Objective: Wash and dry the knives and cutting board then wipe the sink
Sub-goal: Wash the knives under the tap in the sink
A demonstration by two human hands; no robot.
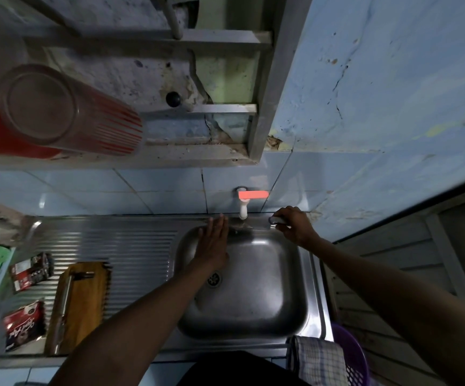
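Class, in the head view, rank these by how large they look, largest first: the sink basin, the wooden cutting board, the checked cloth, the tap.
1. sink basin
2. wooden cutting board
3. checked cloth, partly cut off by the frame edge, so unsure
4. tap

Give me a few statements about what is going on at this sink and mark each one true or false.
1. The right hand grips a knife by its handle under the tap. True.
2. The left hand is curled into a fist. False: its fingers are straight and lie flat against the blade.
3. The cutting board lies in the sink. False: it lies on the ribbed drainboard to the left, with another knife on it.
4. A checked cloth hangs at the sink's near right corner. True.
5. The tap's handle is red. True.
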